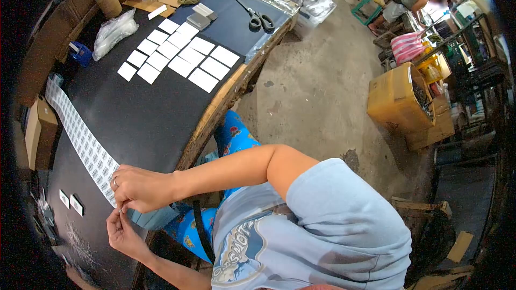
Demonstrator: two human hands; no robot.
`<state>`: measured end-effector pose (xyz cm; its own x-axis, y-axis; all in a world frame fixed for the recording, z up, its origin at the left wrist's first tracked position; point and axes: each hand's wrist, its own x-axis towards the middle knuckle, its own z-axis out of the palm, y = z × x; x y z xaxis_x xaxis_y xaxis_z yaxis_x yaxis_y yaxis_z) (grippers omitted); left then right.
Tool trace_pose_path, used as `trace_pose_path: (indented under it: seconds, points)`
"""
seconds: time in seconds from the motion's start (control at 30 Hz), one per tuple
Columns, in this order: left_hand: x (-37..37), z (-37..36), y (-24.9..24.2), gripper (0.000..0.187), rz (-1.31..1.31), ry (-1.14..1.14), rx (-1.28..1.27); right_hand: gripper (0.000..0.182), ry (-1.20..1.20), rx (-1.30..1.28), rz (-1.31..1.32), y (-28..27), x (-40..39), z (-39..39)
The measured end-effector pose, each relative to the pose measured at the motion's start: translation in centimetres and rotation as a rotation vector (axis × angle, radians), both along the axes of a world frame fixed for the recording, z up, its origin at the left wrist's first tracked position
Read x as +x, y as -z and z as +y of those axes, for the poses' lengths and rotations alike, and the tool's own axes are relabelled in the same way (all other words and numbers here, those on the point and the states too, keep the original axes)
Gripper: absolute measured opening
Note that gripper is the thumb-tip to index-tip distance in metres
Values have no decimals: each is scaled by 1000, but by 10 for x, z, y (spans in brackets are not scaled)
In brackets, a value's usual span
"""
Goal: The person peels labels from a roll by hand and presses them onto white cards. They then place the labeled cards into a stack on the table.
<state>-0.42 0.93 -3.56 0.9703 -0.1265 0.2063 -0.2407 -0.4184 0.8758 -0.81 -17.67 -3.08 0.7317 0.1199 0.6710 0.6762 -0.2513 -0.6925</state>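
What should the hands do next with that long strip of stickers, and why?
Probably peel one label loose from the near end of the label strip. Both hands meet there: the right hand pinches the strip's end and the left hand has its fingertips right under it. Farther along the black table white cards lie in rows, so a loosened label likely goes there.

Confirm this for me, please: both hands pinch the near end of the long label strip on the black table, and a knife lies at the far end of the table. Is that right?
Not quite. The head view shows scissors at the far end, not a knife. The rest holds: the left hand and right hand pinch the near end of the label strip on the black table.
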Motion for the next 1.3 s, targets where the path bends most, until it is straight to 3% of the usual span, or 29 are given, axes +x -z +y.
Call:
trace_pose_path:
  seconds: [0.07, 0.13, 0.27, 0.33, 0.43, 0.53, 0.83, 0.93, 0.97, 1.0, 1.03, 1.07, 1.13, 1.2, 1.3]
  points:
    - [2, 8, 3, 14, 39, -2, 31, 4, -3, -10, -5, 0, 1, 0]
    - [4, 11, -1, 19, 67, 214, -110, 4, 30, -10, -62, 1, 1, 2]
    - [-14, -8, -23, 29, 142, 237, -357, 4, 45, -10, -90, 2, 6, 3]
    - [-13, -4, -19, 49, 281, 210, -531, 5, -9, -88, -146, 1, 7, 4]
    - [6, 26, -15, 60, 473, 201, -303, 7, 32, -142, -311, 0, 2, 8]
    - [6, 23, -8, 58, 422, 164, -400, 11, 128, -292, -485, -1, -1, 10]
    - [-2, 14, -8, 60, 375, 47, -446, 13, 193, -258, -736, 12, 1, 14]
    - [-5, -2, -20, 58, 357, -1, -438, 13, 120, -293, -739, 7, -4, 6]
    - [-5, -3, -25, 56, 354, -59, -307, 13, 152, -308, -717, 10, -4, 4]
    - [0, -2, -16, 51, 424, -128, -435, 14, 160, -293, -694, 17, -4, 6]
    - [-2, 3, -7, 45, 286, -58, -365, 16, 131, -320, -642, 18, -6, 5]
    - [-7, -5, -17, 40, 368, -123, -418, 18, 97, -332, -600, 14, -10, 3]
    - [-13, -4, -33, 37, 330, -53, -192, 30, 128, -497, -547, 4, -17, -5]
    - [-13, -3, -25, 36, 333, 55, -456, 31, 129, -435, -585, 4, -15, -2]
    - [-12, -1, -24, 40, 407, 79, -516, 31, 111, -436, -598, 6, -14, 2]
